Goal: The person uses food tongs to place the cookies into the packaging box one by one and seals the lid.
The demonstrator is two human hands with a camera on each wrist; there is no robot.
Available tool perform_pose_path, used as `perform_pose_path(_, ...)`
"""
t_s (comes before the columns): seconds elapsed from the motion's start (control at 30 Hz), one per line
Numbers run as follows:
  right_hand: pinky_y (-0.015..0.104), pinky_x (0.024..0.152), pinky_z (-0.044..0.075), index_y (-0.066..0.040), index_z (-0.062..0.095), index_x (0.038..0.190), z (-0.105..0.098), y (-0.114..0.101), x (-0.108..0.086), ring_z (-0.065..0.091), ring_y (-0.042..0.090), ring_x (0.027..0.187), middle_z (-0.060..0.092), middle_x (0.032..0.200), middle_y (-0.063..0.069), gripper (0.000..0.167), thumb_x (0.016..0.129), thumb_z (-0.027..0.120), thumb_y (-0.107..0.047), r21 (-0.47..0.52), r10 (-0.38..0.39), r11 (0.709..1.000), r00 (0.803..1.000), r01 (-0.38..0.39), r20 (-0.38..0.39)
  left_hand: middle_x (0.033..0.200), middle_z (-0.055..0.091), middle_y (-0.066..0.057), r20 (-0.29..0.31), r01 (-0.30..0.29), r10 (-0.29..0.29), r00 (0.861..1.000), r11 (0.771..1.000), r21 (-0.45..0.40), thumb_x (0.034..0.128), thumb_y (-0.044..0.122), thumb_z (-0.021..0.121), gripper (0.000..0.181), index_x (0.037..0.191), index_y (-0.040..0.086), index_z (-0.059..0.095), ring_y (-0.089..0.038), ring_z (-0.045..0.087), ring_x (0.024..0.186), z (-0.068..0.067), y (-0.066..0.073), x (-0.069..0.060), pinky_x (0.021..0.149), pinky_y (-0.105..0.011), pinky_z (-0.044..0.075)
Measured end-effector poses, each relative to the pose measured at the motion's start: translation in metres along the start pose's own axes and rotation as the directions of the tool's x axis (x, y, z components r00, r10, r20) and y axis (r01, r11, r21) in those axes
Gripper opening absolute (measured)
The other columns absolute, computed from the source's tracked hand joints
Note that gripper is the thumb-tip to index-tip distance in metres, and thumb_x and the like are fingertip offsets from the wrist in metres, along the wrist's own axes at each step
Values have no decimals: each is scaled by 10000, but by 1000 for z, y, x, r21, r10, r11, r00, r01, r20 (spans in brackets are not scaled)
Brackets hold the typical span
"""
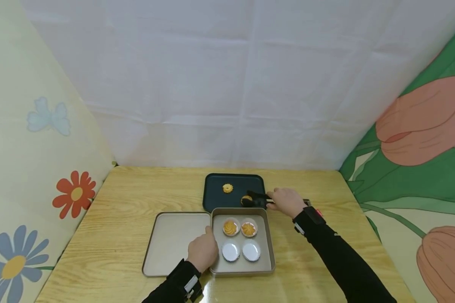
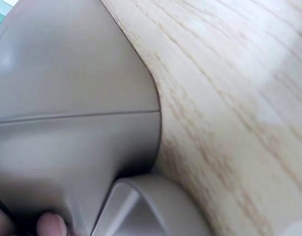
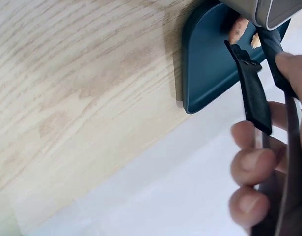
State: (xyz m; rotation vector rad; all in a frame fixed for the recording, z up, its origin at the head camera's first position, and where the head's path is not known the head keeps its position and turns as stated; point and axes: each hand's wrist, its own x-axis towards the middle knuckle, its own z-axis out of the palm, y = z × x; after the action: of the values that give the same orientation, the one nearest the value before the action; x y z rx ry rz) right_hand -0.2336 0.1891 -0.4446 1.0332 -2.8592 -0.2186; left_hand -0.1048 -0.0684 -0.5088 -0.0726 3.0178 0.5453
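My left hand (image 1: 203, 250) grips the left wall of a square metal tin (image 1: 267, 256); its fingertips (image 2: 48, 224) show at the bottom of the left wrist view. Two swirled cookies, a left one (image 1: 230, 227) and a right one (image 1: 248, 229), sit in paper cups in the tin's back row. The front row has two white paper cups (image 1: 230, 251). Over the dark tray (image 1: 212, 202), my right hand (image 1: 287, 202) holds black-tipped tongs (image 1: 255, 200). Their tips are at a cookie (image 1: 245, 199); whether they pinch it is hard to tell. Another cookie (image 1: 227, 188) lies farther back.
A flat metal lid (image 1: 174, 244) lies left of the tin on the wooden table (image 1: 117, 235). The dark tray is directly behind the tin. A white cloth (image 1: 231, 84) hangs at the table's back, with patterned cloths at both sides.
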Motion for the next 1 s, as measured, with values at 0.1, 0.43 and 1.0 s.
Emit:
perform_pose_path(0.1, 344, 462, 417, -62, 637, 871, 0, -1, -1, 498, 183, 513, 521, 661, 59, 331, 790, 678, -380, -3, -5, 1000, 1000, 5, -9, 594, 538, -129, 7, 6, -6, 1000, 1000, -5, 840, 114, 509, 356, 1134, -82, 462, -278, 555, 513, 1, 0, 0, 465, -429, 430)
perform_pose_path(0.43, 349, 497, 441, -80, 653, 961, 1, -8, 5, 529, 201, 554, 568, 725, 71, 353, 803, 661, -396, -10, 1, 1000, 999, -1, 43, 599, 541, -132, 29, 15, -15, 999, 1000, 7, 837, 112, 514, 403, 1178, -92, 451, -275, 556, 515, 1, 1, 0, 462, -428, 431)
perform_pose_path(1.0, 366, 553, 459, -42, 640, 975, -6, 0, -1, 571, 241, 613, 579, 753, 105, 308, 840, 638, -319, 58, 7, 998, 1000, -7, 13, 589, 528, -122, 28, 12, -12, 1000, 1000, 15, 849, 117, 505, 379, 1166, -83, 452, -270, 551, 513, 0, 1, 1, 460, -422, 427)
